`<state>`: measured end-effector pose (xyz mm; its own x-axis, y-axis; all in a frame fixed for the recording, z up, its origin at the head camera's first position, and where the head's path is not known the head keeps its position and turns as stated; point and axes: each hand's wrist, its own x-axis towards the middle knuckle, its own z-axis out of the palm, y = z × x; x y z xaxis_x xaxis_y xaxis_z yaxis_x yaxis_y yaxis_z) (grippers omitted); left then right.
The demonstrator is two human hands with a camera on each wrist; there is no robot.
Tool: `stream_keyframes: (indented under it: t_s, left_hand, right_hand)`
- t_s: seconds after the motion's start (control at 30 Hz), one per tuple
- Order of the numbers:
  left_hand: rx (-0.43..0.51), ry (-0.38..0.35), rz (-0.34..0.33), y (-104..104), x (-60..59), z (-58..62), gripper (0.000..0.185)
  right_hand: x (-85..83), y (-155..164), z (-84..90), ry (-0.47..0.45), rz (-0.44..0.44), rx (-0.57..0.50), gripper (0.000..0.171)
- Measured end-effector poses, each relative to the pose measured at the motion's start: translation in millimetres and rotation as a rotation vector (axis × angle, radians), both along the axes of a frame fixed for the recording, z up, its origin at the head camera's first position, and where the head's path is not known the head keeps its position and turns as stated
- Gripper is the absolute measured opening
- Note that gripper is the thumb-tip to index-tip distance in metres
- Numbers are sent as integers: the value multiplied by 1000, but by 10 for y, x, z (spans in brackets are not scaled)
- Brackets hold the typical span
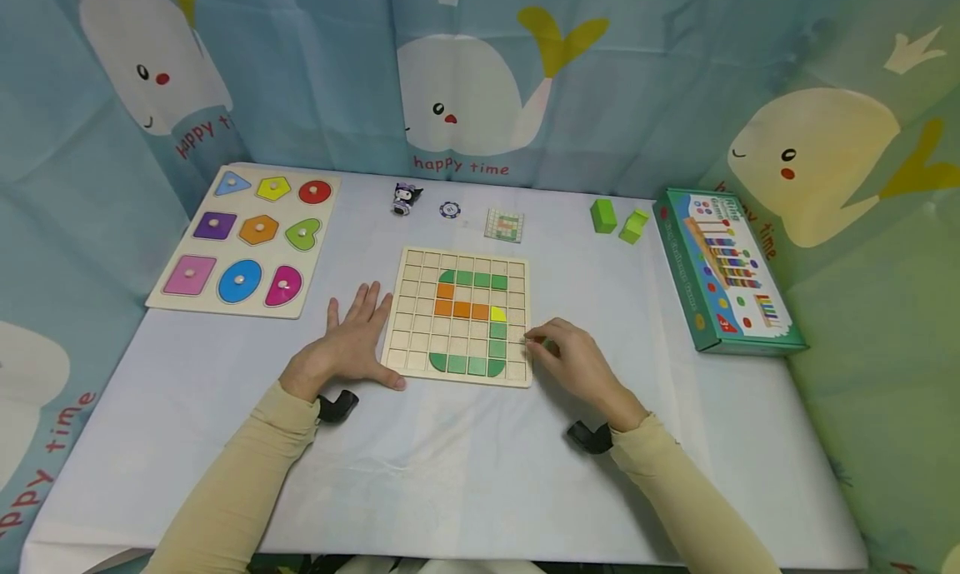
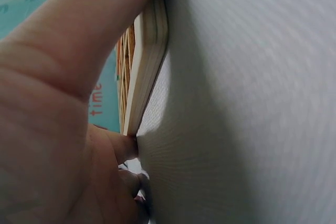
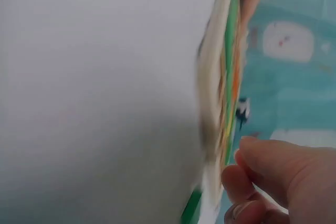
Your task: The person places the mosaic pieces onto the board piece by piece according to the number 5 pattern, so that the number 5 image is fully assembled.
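A wooden grid board lies flat at the table's middle. Green, orange and one yellow tile fill some of its cells in an S-like figure. My left hand rests flat on the cloth against the board's left edge, fingers straight, thumb along the near left corner. In the left wrist view the left hand touches the board's side. My right hand sits at the board's right edge with fingers curled and fingertips together; nothing shows between them. The right wrist view, blurred, shows the right hand just off the board.
A shape peg puzzle lies at the far left. Along the back stand a small figurine, a chip, a pattern card and two green blocks. A green game box lies right. Whale-print curtains enclose the table.
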<state>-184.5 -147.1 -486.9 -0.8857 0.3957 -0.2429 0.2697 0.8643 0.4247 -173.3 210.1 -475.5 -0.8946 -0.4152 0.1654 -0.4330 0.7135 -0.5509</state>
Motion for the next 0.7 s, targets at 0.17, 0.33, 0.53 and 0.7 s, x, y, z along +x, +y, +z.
stream_keyframes:
  t_s: [0.17, 0.33, 0.53, 0.7]
  left_hand:
    - [-5, -2, -6, -1, 0, 9, 141]
    - [-8, -2, -7, -10, -3, 1, 141]
    - [-10, -8, -6, -9, -5, 4, 141]
    - [-16, -9, -7, -1, -2, 11, 141]
  right_hand:
    - [53, 280, -43, 20, -75, 0, 17]
    - [74, 429, -73, 17, -124, -1, 23]
    - [63, 436, -102, -3, -139, 32, 30]
    - [55, 409, -128, -13, -153, 77, 31]
